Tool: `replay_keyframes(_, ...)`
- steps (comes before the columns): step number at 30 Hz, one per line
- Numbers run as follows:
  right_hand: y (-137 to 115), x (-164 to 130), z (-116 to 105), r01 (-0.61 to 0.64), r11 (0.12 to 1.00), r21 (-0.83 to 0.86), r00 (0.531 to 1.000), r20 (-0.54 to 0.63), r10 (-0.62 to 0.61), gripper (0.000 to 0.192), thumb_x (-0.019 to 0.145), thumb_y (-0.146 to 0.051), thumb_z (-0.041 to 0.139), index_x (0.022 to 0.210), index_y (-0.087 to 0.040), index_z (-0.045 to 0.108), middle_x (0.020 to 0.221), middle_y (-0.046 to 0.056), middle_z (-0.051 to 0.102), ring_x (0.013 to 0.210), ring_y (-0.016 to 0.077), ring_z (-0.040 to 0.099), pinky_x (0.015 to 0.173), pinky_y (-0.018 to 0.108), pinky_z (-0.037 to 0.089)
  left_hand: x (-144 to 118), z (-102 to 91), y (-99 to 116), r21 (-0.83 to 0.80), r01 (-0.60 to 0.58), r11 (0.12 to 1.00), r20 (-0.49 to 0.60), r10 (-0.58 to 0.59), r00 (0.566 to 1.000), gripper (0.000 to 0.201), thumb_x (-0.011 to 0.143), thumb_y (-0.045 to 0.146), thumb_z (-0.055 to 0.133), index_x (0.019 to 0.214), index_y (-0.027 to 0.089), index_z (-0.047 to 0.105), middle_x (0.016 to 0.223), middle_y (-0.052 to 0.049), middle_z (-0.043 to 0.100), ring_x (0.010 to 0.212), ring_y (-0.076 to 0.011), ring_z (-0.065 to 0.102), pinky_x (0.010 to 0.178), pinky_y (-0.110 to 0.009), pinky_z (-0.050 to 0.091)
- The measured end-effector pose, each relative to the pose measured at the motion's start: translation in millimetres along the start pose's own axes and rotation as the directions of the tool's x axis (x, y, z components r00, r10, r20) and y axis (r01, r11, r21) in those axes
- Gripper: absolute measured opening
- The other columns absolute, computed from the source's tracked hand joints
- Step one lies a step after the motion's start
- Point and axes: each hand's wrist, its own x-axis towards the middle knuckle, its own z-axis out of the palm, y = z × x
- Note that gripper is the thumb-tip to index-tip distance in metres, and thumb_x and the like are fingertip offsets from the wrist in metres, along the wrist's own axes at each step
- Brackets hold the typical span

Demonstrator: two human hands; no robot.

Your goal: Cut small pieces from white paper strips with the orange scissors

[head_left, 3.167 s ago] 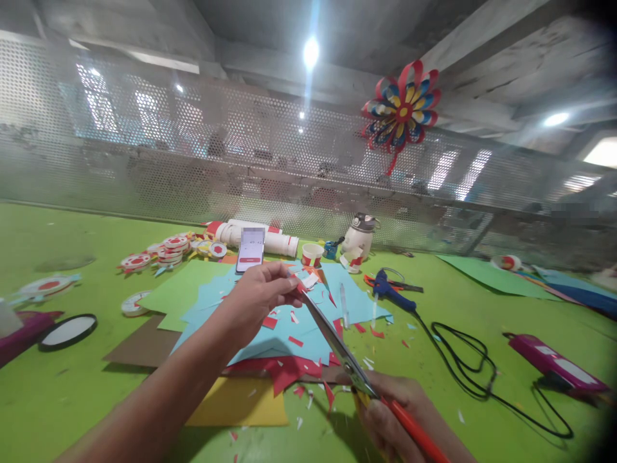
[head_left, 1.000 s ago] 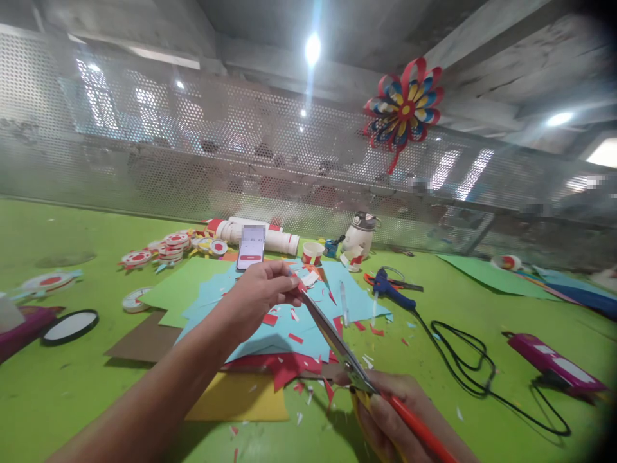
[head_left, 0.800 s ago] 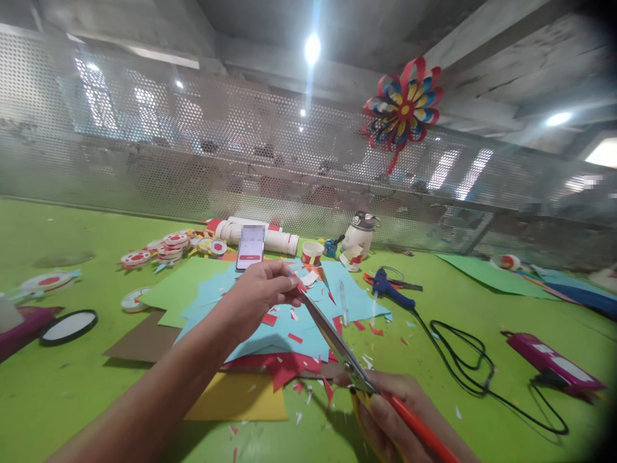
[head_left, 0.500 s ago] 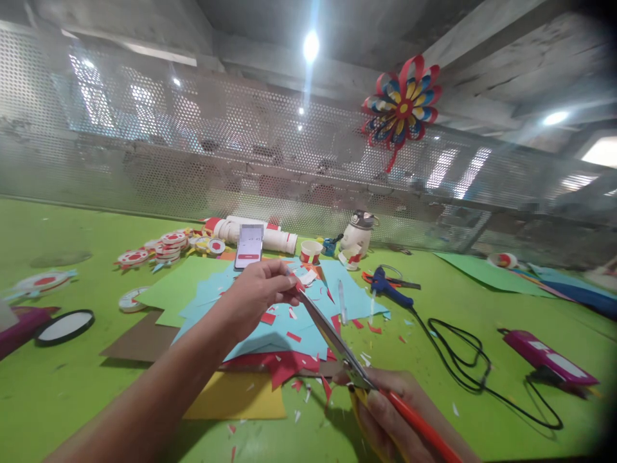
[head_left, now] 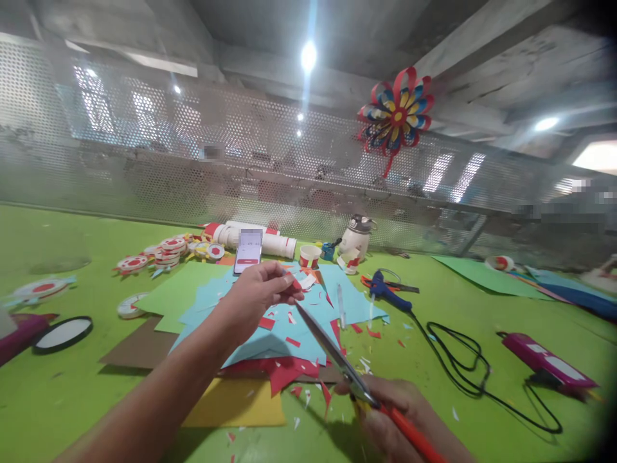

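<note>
My left hand (head_left: 263, 292) pinches a small piece of red paper (head_left: 295, 283) above a pile of light blue paper sheets (head_left: 216, 292). In my right hand (head_left: 400, 408) is a pair of scissors (head_left: 332, 350) with an orange-red handle, its blades pointing up and left. The blade tips end just below my left fingertips, a little apart from the red paper. Small red and white paper scraps (head_left: 293, 342) lie scattered over the blue sheets and the table beneath both hands.
Behind the pile stand a phone (head_left: 248, 249), a paper cup (head_left: 309, 256) and a white bottle (head_left: 355, 236). A blue glue gun (head_left: 390, 292) with a looping black cable (head_left: 457, 328) lies at right. Round red-and-white paper pieces (head_left: 166, 253) are stacked at left, near a black-rimmed mirror-like disc (head_left: 63, 334).
The scissors' tips have dropped slightly away from the red paper, and my right hand has lowered a little. My left hand keeps its pinch, with more of the red paper now showing.
</note>
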Motion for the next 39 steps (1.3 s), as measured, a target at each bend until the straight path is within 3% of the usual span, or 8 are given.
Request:
replay_keyframes(3,-6.6,0.2,-1.1,0.047,0.995,-0.093,0.995,-0.079,-0.054,0.035,0.078,-0.055,0.058,0.093,-0.028,0.074,0.071,0.009,0.067,0.065,0.0266,0.058,0.061,0.036,0.048,-1.2,0.5,-0.5,0.007,-0.006,1.000,0.020,0.006,1.000,0.016,0.069,0.020,0.068,0.066,0.014,0.054,0.067,-0.004,0.065,0.063,-0.0144,0.061,0.065,-0.029,0.046)
replay_keyframes(6,-7.1,-0.7,-2.4,0.005,0.991,-0.136,0.989,-0.145,-0.025,0.031,0.078,-0.049,0.062,0.096,-0.026,0.072,0.069,0.007,0.067,0.063,0.0252,0.059,0.059,0.033,0.049,-2.6,1.6,-0.1,0.015,-0.009,1.000,0.038,0.008,0.999,0.017,0.070,0.023,0.069,0.067,0.014,0.055,0.069,-0.005,0.066,0.065,-0.0147,0.061,0.065,-0.029,0.046)
replay_keyframes(9,-3.5,3.8,-2.6,-0.059,0.996,-0.073,0.977,-0.211,0.042,0.032,0.081,-0.042,0.061,0.106,-0.023,0.067,0.066,0.003,0.062,0.061,0.0213,0.057,0.058,0.031,0.048,-4.3,3.2,-0.4,0.031,-0.011,0.999,0.064,0.009,0.998,0.017,0.072,0.026,0.069,0.069,0.014,0.056,0.070,-0.004,0.065,0.066,-0.0142,0.061,0.066,-0.029,0.045)
replay_keyframes(12,-4.2,19.1,-0.9,-0.071,0.994,0.087,0.979,-0.185,0.086,0.029,0.087,-0.033,0.056,0.114,-0.021,0.058,0.072,0.001,0.058,0.067,0.0177,0.056,0.064,0.030,0.047,-6.6,5.2,-2.2,0.054,-0.018,0.998,0.110,0.012,0.994,0.017,0.073,0.028,0.068,0.069,0.014,0.059,0.069,-0.003,0.063,0.064,-0.0137,0.059,0.065,-0.029,0.044)
replay_keyframes(13,-6.2,25.9,0.2,-0.056,0.987,0.151,0.991,-0.115,0.074,0.028,0.089,-0.031,0.054,0.115,-0.020,0.055,0.074,0.001,0.057,0.068,0.0170,0.056,0.064,0.030,0.047,-7.4,6.1,-3.0,0.067,-0.022,0.997,0.132,0.013,0.991,0.017,0.073,0.028,0.068,0.070,0.014,0.060,0.068,-0.002,0.062,0.063,-0.0135,0.058,0.064,-0.029,0.043)
replay_keyframes(18,-23.9,57.5,8.6,0.158,0.972,0.176,0.982,-0.127,-0.137,0.034,0.086,-0.025,0.057,0.118,-0.019,0.050,0.086,0.001,0.058,0.076,0.0147,0.055,0.070,0.029,0.046,-10.9,10.2,-6.2,0.128,-0.037,0.991,0.226,0.007,0.974,0.015,0.076,0.029,0.066,0.072,0.015,0.062,0.064,-0.001,0.060,0.061,-0.0118,0.053,0.061,-0.027,0.040)
replay_keyframes(28,-26.9,73.4,25.2,0.253,0.957,0.138,0.957,-0.180,-0.227,0.031,0.080,-0.024,0.061,0.109,-0.018,0.053,0.069,-0.004,0.053,0.060,0.0119,0.054,0.057,0.027,0.047,-12.5,12.3,-10.5,0.161,-0.065,0.985,0.300,0.014,0.954,0.018,0.080,0.029,0.061,0.069,0.015,0.059,0.064,-0.002,0.059,0.061,-0.0129,0.051,0.062,-0.028,0.040)
replay_keyframes(39,-19.4,77.0,29.4,0.333,0.943,0.008,0.900,-0.302,-0.315,0.030,0.079,-0.017,0.059,0.109,-0.018,0.055,0.072,-0.003,0.052,0.059,0.0095,0.051,0.052,0.022,0.045,-9.4,14.5,-16.2,0.076,-0.030,0.997,0.290,0.007,0.957,0.014,0.079,0.027,0.062,0.072,0.015,0.059,0.066,-0.001,0.060,0.061,-0.0111,0.052,0.062,-0.026,0.040)
